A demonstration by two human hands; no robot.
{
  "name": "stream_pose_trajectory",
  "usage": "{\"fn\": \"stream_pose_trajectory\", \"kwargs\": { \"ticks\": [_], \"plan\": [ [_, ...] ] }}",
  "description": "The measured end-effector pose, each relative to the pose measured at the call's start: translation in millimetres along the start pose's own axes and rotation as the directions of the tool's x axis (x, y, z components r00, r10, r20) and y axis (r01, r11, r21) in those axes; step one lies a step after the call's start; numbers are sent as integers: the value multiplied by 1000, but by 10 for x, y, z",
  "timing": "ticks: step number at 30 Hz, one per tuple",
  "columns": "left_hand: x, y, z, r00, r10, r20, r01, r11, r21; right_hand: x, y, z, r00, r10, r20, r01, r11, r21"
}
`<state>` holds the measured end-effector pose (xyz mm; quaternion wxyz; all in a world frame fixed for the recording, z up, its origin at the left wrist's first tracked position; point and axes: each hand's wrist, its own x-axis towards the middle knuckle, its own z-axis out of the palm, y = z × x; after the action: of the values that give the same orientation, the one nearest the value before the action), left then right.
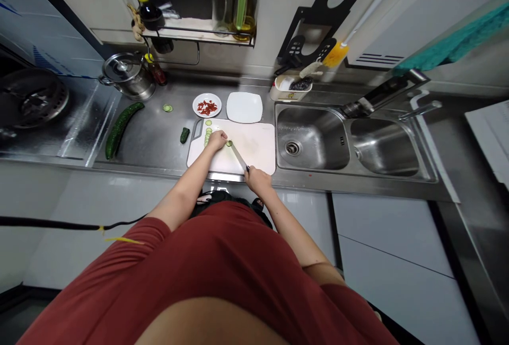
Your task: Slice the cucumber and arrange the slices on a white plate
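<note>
My right hand (258, 179) grips the black handle of a knife (239, 159), whose blade points away to the left across a white cutting board (254, 146). At the blade's tip is a small cucumber slice (229, 143). Just left of it, my left hand (217, 141) is over the board with its fingers drawn together; whatever is between them is too small to make out. A row of cucumber slices (209, 131) lies on the board's left side, partly covered by that hand. A short cucumber end piece (185, 135) rests on the counter beside the board.
Behind the board are a plate of chopped red pieces (207, 105) and a white square plate (244, 107). A whole cucumber (122, 129), cucumber slices (167, 107) and a lidded pot (128, 76) stand left. To the right is a double sink (312, 138).
</note>
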<state>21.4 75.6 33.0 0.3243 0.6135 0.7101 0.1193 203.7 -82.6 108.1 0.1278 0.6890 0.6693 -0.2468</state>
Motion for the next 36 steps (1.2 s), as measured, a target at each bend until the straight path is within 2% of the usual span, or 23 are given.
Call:
{"fn": "stream_pose_trajectory", "kwargs": {
  "ticks": [18, 29, 36],
  "plan": [
    [-9, 28, -22, 1000, -8, 7, 8, 1000, 24, 2, -18, -49, 1000, 9, 28, -9, 1000, 3],
    [20, -15, 2, 1000, 6, 6, -6, 1000, 10, -178, 62, -29, 998, 21, 52, -21, 1000, -5],
    [9, 17, -19, 1000, -3, 14, 3, 1000, 14, -106, 24, -17, 999, 10, 34, -10, 1000, -3]
  ]
}}
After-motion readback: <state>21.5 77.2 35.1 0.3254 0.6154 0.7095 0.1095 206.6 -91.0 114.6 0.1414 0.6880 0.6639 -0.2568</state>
